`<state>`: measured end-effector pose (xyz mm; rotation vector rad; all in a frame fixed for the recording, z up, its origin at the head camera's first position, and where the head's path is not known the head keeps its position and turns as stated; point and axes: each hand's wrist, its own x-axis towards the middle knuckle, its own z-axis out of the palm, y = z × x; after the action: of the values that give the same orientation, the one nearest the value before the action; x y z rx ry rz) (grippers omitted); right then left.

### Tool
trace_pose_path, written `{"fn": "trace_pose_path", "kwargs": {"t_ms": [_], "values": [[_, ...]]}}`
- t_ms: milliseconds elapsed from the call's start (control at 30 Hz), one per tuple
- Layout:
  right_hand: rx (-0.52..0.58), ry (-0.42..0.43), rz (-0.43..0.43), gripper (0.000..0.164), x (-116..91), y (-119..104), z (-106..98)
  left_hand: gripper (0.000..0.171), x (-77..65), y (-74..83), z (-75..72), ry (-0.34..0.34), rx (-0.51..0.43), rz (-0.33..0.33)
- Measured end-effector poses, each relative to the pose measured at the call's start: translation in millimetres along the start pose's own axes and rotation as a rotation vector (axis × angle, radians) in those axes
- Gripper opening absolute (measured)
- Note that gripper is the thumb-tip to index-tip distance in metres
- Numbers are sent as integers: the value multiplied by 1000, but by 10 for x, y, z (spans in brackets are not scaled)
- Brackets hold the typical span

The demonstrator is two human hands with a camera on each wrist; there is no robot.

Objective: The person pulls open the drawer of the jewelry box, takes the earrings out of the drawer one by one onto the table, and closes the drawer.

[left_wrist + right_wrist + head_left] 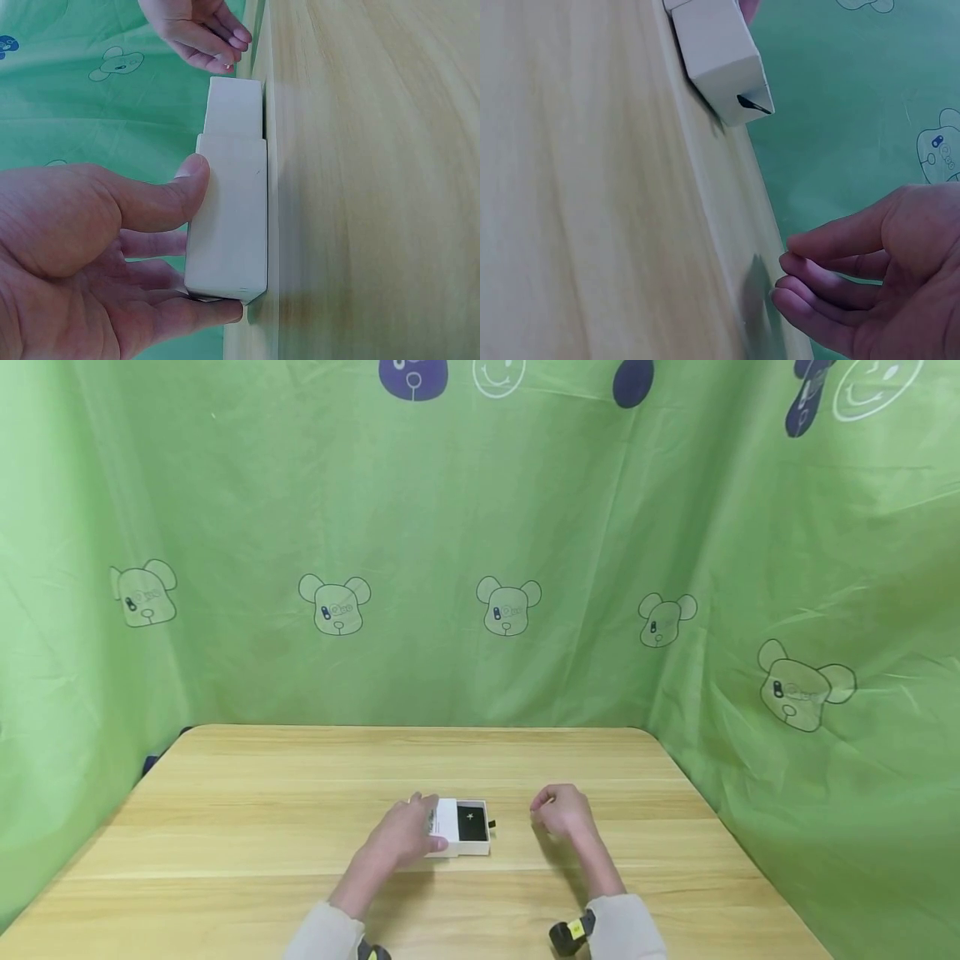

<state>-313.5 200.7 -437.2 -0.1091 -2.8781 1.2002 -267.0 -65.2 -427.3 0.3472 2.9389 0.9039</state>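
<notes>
A small white drawer-style jewelry box (447, 827) lies on the table, its inner tray (472, 850) slid partly out to the right. On the tray's black insert (472, 831) sits a small star-shaped ornament (470, 816). My left hand (405, 831) grips the box's outer sleeve (232, 217) from the left, thumb on the near side and fingers around the far side and end. To the right of the box and apart from it, my right hand (564, 812) is raised above the table, thumb and index fingertips pinched on a tiny shiny piece (228, 67), too small to identify.
A black pull tab (492, 824) sticks out of the tray's right end. The wood-grain table (300, 777) reaches back to a green curtain (420, 668) printed with bear faces, which also hangs along the left and right sides.
</notes>
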Motion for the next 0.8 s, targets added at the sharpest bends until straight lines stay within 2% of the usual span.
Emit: {"fn": "trace_pose_path", "kwargs": {"t_ms": [367,600,800], "values": [[-25,-16,24,11,14,53,16,77,-3,15,-8,-4,5,-1],[-84,-10,1,10,1,52,11,77,-7,13,-4,-6,1,-6],[-94,-25,-9,11,-16,54,14,77,-8,11,-3,-4,-1,3]]}}
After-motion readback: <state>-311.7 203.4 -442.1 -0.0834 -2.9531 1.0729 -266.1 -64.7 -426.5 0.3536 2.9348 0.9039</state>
